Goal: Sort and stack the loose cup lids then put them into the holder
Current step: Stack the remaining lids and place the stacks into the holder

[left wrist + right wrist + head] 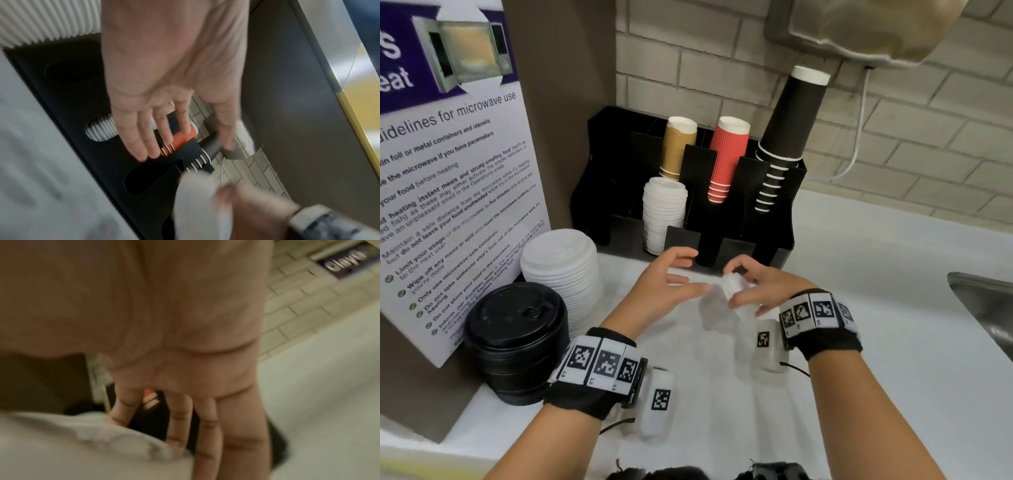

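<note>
A small stack of white lids (732, 287) is gripped edge-on in my right hand (741, 286), just above the counter in front of the black holder (777, 240). My left hand (686, 272) hovers beside the stack with straight, spread fingers; whether a fingertip touches the lids is blurred. In the left wrist view the left hand (185, 146) is open and holds nothing, with the held lids (197, 203) below it. The right wrist view shows fingers (180, 431) against the white lids (82, 443). One front slot of the holder contains a white lid stack (663, 212).
A tall stack of larger white lids (565, 263) and a stack of black lids (517, 342) stand at the left, by a microwave sign (448, 171). Tan (678, 147), red (727, 157) and black cups (787, 137) fill the holder. A sink (983, 301) lies right.
</note>
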Tool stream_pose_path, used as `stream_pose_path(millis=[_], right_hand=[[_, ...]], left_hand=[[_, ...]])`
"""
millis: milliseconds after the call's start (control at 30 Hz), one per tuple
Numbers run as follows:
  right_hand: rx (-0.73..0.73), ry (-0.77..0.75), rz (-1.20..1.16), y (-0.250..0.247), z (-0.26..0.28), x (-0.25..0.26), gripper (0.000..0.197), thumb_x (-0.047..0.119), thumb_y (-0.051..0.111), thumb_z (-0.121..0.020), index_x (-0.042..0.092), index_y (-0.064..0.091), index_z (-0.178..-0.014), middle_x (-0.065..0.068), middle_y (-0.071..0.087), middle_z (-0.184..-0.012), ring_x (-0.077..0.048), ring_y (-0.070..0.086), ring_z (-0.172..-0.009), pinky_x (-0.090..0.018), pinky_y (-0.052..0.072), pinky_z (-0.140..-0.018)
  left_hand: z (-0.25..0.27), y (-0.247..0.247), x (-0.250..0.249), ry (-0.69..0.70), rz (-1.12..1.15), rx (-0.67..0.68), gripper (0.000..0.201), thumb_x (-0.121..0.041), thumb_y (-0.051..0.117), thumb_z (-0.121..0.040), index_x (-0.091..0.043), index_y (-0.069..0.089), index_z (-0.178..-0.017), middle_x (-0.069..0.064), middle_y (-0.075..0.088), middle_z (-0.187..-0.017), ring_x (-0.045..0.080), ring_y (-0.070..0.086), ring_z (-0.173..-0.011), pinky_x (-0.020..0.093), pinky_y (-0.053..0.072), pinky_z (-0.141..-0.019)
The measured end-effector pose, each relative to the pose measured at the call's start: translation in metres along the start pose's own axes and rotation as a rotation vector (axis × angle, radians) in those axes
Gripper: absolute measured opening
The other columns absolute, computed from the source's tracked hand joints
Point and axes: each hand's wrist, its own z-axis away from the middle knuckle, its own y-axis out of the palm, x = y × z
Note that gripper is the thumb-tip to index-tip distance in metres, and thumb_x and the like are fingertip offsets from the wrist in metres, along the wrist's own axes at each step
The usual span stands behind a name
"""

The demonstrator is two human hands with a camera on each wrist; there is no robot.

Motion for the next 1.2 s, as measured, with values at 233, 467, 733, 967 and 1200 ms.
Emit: stream_pose_path(millis=[233,467,733,967,1200], right_hand=[[-0.052,-0.441,-0.436,0.012,0.025,0.044,0.062,0.020,0.081,-0.065,0.034,0.053,-0.119,-0.005,0.057,-0.122,-0.024,0.064,-0.106,-0.042,0.058,-0.084],[-0.082,-0.488,-0.506,0.014,0.024,0.050,0.062,0.018,0.082,-0.067,0.030,0.056,-0.122,-0.002,0.063,-0.117,-0.020,0.066,-0.103,-0.035,0.057,-0.079],[-0.005,-0.544,-0.539,0.010,0.028,0.049,0.064,0.010,0.074,-0.076,0.024,0.052,-0.134,-0.010,0.061,-0.126,-0.031,0.062,-0.113,-0.060,0.051,-0.089],[-0.066,-0.508,-0.537,0.012,0.029,0.056,0.063,0.014,0.082,-0.067,0.033,0.054,-0.120,-0.007,0.059,-0.117,-0.022,0.065,-0.104,-0.042,0.058,-0.076],[-0.064,-0.529,-0.501,0.013,0.030,0.058,0.065,0.015,0.081,-0.068,0.031,0.056,-0.125,-0.002,0.065,-0.114,-0.020,0.065,-0.106,-0.045,0.058,-0.083]], left_hand=[[0.003,0.003,-0.008,0.192,0.163,0.101,0.094,-0.028,0.090,-0.058,-0.036,0.045,-0.140,-0.015,0.057,-0.132,0.006,0.063,-0.113,0.030,0.055,-0.092],[0.004,0.000,-0.009,0.302,0.214,0.067,0.083,-0.031,0.088,-0.058,-0.049,0.050,-0.129,-0.027,0.057,-0.123,0.009,0.060,-0.119,0.034,0.058,-0.086],[0.004,-0.010,-0.012,0.371,0.265,0.114,0.070,-0.023,0.087,-0.063,-0.046,0.059,-0.123,-0.018,0.059,-0.127,0.017,0.062,-0.117,0.033,0.058,-0.079],[0.004,-0.006,-0.010,0.378,0.296,0.066,0.073,-0.019,0.088,-0.059,-0.047,0.059,-0.120,-0.019,0.060,-0.122,0.017,0.062,-0.116,0.032,0.058,-0.079],[0.006,-0.010,-0.011,0.367,0.297,0.094,0.076,-0.022,0.087,-0.061,-0.045,0.058,-0.127,-0.017,0.058,-0.131,0.015,0.058,-0.122,0.033,0.057,-0.084]])
